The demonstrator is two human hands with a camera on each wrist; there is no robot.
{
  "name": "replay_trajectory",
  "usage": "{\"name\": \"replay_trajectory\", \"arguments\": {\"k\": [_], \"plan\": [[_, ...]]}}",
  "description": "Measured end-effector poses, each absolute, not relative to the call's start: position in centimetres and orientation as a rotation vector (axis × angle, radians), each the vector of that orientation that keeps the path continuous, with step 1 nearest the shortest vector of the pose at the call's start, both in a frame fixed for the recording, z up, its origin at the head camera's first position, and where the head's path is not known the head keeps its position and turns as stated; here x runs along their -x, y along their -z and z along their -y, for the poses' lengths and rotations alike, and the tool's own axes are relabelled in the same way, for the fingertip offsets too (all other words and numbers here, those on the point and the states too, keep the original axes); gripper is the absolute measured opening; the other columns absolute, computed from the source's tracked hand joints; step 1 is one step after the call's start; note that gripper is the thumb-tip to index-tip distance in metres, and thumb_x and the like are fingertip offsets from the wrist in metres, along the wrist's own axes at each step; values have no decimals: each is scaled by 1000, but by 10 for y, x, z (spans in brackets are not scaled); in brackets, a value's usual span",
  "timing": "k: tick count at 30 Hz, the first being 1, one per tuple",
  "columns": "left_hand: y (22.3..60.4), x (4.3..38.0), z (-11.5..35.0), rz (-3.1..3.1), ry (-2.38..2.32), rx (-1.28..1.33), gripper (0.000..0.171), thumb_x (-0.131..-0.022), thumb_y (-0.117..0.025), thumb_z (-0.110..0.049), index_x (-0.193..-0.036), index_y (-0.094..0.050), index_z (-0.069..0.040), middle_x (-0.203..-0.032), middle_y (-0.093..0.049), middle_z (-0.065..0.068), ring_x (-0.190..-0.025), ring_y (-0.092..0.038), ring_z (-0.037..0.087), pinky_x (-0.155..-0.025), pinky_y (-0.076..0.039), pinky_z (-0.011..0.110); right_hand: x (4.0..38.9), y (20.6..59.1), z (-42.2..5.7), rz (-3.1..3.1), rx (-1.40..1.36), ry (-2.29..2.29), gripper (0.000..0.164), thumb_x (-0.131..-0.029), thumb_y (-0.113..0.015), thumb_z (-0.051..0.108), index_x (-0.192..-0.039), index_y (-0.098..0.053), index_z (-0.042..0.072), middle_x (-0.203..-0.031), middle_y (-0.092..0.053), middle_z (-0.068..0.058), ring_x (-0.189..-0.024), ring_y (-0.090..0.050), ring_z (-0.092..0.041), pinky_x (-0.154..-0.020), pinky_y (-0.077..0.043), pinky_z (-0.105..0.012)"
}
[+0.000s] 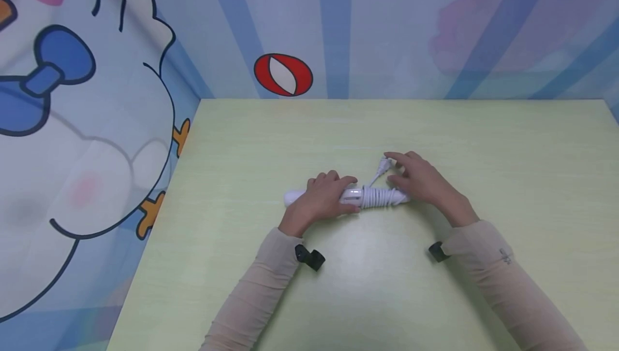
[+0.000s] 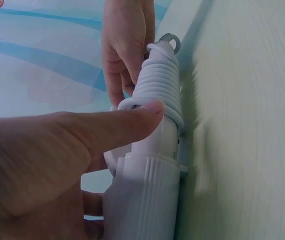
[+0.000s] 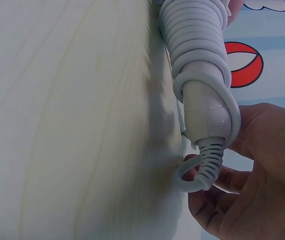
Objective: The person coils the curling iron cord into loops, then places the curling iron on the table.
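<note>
A white wand-shaped hair iron [image 1: 352, 196] lies sideways on the table, its rounded end to the left. Its white cord [image 1: 379, 197] is wound in tight coils round the right-hand part of the handle. My left hand [image 1: 325, 196] grips the body from above, thumb on the near side and fingers on the far side. A short loose length of cord leads up to the white plug [image 1: 384, 165]. Beside it is my right hand [image 1: 418, 176], index fingertip at the plug's top and thumb apart from it. The right wrist view shows the ribbed cord sleeve [image 3: 210, 162] bent at the handle's end.
The pale wooden table [image 1: 242, 141] runs back to a blue striped wall [image 1: 382, 23] printed with a red-and-white ball [image 1: 283, 74]. A cartoon panel [image 1: 111, 152] borders the table on the left. Small black cameras [image 1: 310, 257] sit at both wrists.
</note>
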State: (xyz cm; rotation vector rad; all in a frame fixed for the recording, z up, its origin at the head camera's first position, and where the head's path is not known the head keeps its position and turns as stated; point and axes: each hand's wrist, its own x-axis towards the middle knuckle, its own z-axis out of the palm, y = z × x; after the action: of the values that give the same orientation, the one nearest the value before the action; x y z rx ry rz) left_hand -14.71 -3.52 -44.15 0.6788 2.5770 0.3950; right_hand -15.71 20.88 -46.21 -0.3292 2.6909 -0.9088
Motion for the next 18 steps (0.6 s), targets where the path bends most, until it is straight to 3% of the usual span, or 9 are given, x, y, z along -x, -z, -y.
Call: {"name": "replay_trajectory", "arguments": {"k": [18], "plan": [[442,147,37,-2622,-381,-638,79,-83,-62,-61,-148,-33,-27,-131,-46,6,-117,-40,24,-102,-25,48,158,463,-209,-2726,382,913,56,-95,-57,20,-146,-36,8,-126,-50,-27,-110,-54,-40,-90,-43,-54]]}}
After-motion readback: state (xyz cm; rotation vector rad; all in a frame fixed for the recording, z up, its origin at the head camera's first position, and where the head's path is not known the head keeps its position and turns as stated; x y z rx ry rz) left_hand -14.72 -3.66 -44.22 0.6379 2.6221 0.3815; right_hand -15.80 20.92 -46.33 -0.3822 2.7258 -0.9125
